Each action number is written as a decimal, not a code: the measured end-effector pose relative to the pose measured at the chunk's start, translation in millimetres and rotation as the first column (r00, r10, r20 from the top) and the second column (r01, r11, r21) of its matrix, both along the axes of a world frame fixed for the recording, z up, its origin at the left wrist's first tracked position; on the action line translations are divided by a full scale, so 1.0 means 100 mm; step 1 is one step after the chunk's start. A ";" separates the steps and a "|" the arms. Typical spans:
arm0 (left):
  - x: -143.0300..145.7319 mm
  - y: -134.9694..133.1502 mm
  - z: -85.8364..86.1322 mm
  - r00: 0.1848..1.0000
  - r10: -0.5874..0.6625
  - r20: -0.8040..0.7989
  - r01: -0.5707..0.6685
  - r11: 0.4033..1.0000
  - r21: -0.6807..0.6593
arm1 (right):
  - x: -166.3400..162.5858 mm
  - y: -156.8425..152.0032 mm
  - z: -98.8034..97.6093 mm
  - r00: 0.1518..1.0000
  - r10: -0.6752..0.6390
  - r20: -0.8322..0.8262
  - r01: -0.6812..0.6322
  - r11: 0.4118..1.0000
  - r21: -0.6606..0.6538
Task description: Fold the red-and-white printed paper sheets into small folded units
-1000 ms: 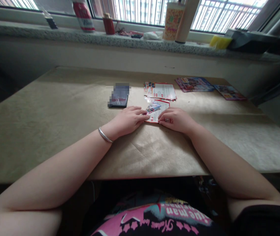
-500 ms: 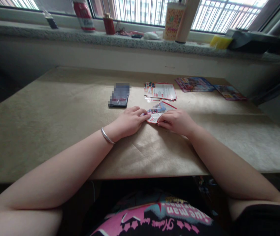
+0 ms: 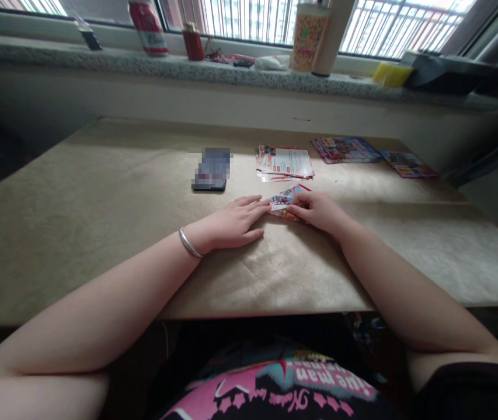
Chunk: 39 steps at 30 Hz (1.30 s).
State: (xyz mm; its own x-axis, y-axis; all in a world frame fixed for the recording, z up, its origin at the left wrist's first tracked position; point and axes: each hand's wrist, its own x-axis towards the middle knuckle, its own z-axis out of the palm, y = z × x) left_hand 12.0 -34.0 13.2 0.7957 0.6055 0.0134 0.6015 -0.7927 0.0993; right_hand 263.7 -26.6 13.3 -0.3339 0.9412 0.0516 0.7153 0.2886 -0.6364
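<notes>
A partly folded sheet of printed paper [image 3: 280, 202], with a colourful picture and white areas, lies on the table between my hands. My left hand [image 3: 237, 223] rests flat on the tabletop with its fingers stretched out, the fingertips touching the paper's left corner. On the right side, my right hand [image 3: 316, 209] pinches the paper between thumb and fingers and covers part of it. Just beyond the paper sits a stack of printed sheets [image 3: 293, 160] with red edges.
A phone [image 3: 213, 169] lies left of the stack. Glossy printed booklets [image 3: 347, 150] and another small pile [image 3: 410, 164] are at the back right. Along the windowsill [image 3: 231, 73] stand a can [image 3: 149, 28], a red lighter-like object [image 3: 193, 44] and a patterned cup [image 3: 307, 38].
My left hand has opened from gripping the paper's left end and now lies flat. The near side of the paper has been folded over, showing more coloured print. My right hand has shifted slightly right.
</notes>
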 end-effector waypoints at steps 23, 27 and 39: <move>0.00 0.01 0.00 0.993 -0.115 0.011 0.116 0.989 -0.095 | 0.05 -0.03 0.08 0.922 -0.104 0.373 -0.018 0.951 0.310; 0.02 0.01 -0.03 0.991 -0.129 -0.014 0.128 0.988 -0.091 | 0.04 0.00 0.05 0.911 -0.074 0.406 -0.078 0.935 0.346; 0.04 -0.03 -0.01 0.998 -0.064 -0.013 0.064 0.997 0.050 | 0.10 0.22 -0.12 0.975 -0.073 0.210 0.037 0.984 0.173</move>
State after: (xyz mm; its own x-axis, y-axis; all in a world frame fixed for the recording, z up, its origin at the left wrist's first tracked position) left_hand 16.4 -36.9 12.1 0.8331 0.5521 0.0337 0.5502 -0.8334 0.0518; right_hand 273.3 -4.5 1.7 -0.3021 0.9426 0.1424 0.8475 0.3340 -0.4125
